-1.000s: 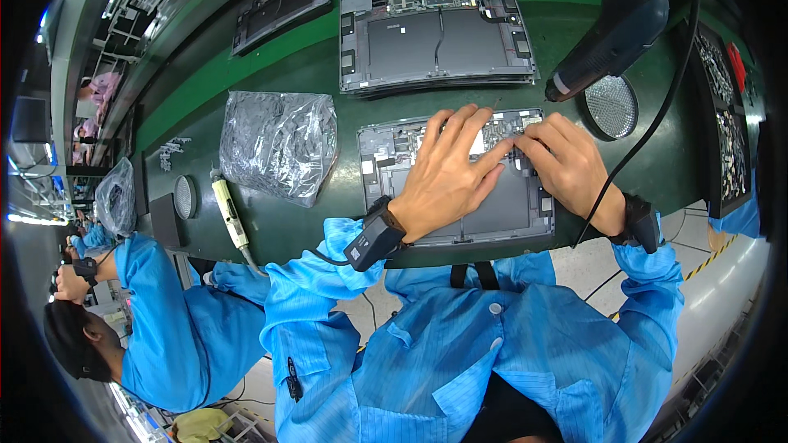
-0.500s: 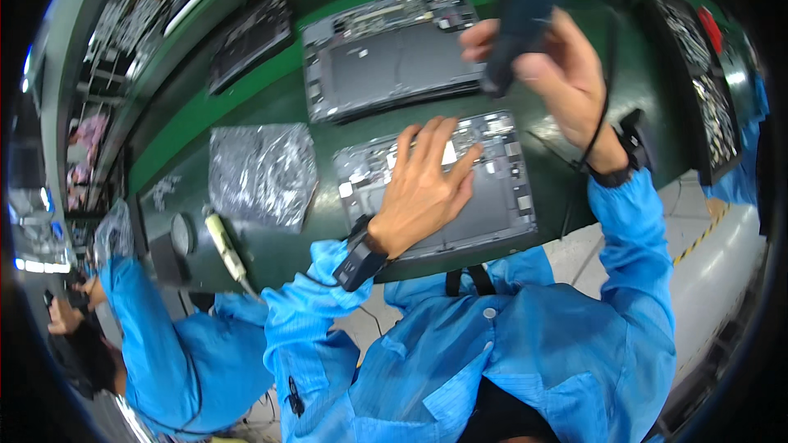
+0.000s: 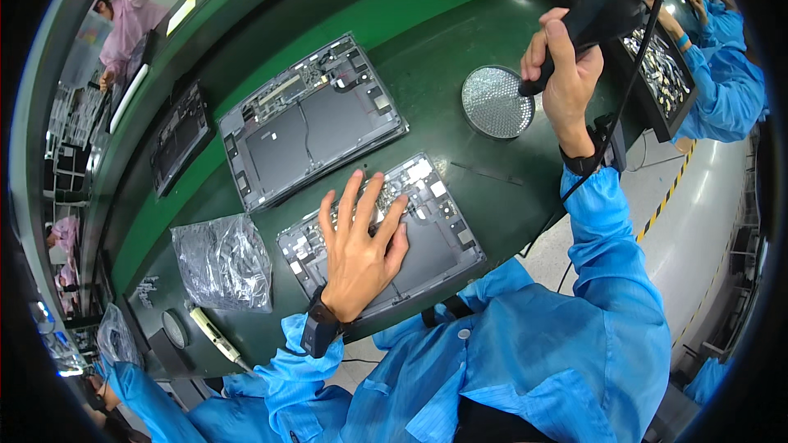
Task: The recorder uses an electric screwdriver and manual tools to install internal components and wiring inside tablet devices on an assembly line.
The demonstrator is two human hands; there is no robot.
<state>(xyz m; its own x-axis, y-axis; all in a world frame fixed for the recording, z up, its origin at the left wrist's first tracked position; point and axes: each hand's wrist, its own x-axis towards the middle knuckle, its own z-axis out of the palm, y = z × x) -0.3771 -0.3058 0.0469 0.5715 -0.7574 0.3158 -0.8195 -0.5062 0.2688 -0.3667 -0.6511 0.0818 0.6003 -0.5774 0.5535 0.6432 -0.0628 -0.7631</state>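
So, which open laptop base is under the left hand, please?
The front laptop base; the left hand spreads across it, whereas the others lie farther back, untouched.

Palm down, the left hand (image 3: 359, 261) spreads its fingers (image 3: 348, 201), wrist (image 3: 340, 301) behind them, while the right hand (image 3: 568, 89) grips with curled fingers.

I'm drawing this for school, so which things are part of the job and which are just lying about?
Seem part of it:
open laptop base, under the left hand
black handheld tool, in the right hand
round dish, where that tool points

Seem just lying about:
shiny plastic bag
pale handheld tool
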